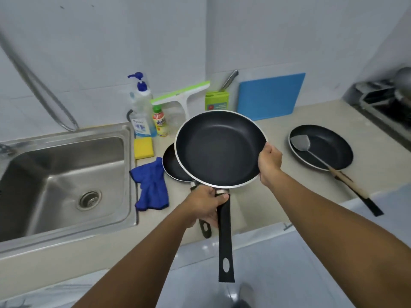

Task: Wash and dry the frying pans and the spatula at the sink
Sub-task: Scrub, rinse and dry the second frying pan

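Observation:
A large black frying pan (219, 150) is held tilted above the counter. My left hand (205, 204) grips its black handle near the pan body. My right hand (269, 162) pinches its right rim. Below it, a smaller black pan (172, 166) lies on the counter, mostly hidden. A third pan (329, 150) sits at the right with a metal spatula (300, 142) lying in it, wooden handle pointing toward the counter's front edge. The steel sink (64, 176) is at the left, with nothing in its basin.
A blue cloth (152, 187) and yellow sponge (144, 148) lie between sink and pans. Soap bottles (142, 110), a squeegee (180, 96), a green knife block (216, 101) and a blue cutting board (270, 96) stand against the wall. A stove (384, 101) is at far right.

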The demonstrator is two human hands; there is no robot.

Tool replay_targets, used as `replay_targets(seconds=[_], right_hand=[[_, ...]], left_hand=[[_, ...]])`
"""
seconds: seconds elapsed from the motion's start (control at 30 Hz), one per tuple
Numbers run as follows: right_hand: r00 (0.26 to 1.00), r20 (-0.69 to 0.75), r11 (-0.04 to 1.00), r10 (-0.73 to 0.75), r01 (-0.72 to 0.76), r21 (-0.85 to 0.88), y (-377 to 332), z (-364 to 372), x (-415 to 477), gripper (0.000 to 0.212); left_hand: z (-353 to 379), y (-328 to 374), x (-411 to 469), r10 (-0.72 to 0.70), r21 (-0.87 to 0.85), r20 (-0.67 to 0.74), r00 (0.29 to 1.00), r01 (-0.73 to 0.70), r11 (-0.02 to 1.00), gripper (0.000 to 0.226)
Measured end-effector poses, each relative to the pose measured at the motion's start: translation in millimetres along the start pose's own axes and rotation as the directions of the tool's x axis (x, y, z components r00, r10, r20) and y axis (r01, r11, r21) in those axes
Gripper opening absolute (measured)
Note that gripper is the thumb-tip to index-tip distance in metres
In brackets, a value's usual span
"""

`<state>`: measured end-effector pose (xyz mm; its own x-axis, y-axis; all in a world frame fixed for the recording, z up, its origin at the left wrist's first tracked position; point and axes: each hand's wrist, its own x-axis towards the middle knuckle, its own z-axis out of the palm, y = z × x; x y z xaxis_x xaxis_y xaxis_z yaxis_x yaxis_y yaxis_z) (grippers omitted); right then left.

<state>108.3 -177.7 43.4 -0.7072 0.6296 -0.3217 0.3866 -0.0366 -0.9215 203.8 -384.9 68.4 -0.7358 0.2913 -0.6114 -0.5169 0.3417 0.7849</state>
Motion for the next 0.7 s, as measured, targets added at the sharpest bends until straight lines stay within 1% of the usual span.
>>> replay_targets(seconds=[0.1, 0.27, 0.33, 0.43, 0.57, 0.6, 0.7], right_hand=[[1.0, 0.003, 1.0, 0.005, -0.005, -0.029, 7.9, -35.6, 41.7, 0.035], [0.996, 0.035, 0.996, 0.087, -0.086, -0.028, 29.2, -73.3, 114.4, 0.035], [0.992, 0.051, 0.993, 0.115, -0.114, -0.022, 34.2, -81.3, 135.8, 0.034], [0.984, 0.086, 0.988, 0.153, -0.154, -0.002, 38.6, -89.1, 159.0, 0.031], [0.986, 0.08, 0.987, 0.147, -0.14, -0.08, 52.5, -89.0, 195.1, 0.035], [0.987, 0.083, 0.987, 0.138, -0.13, -0.097, 57.5, -87.3, 204.7, 0.036], [0.989, 0.083, 0.983, 0.12, -0.107, -0.151, 72.0, -83.3, 226.1, 0.034]], left_hand=[[49.0, 12.9, 28.2, -0.035, 0.011, -0.032, 0.999, 0.035, 0.999, 0.027], [109.8, 23.4, 81.2, -0.068, 0.066, -0.063, 0.996, 0.072, 0.995, 0.019], [128.9, 28.0, 99.9, -0.09, 0.051, -0.078, 0.993, 0.095, 0.994, 0.013], [152.9, 29.0, 126.6, -0.138, 0.018, -0.068, 0.988, 0.139, 0.99, 0.013], [167.6, 23.8, 161.4, -0.145, 0.07, -0.096, 0.985, 0.152, 0.986, 0.017], [170.8, 21.2, 171.0, -0.142, 0.068, -0.098, 0.985, 0.149, 0.986, 0.016], [181.0, 15.9, 191.4, -0.194, 0.037, -0.105, 0.975, 0.199, 0.979, 0.014]])
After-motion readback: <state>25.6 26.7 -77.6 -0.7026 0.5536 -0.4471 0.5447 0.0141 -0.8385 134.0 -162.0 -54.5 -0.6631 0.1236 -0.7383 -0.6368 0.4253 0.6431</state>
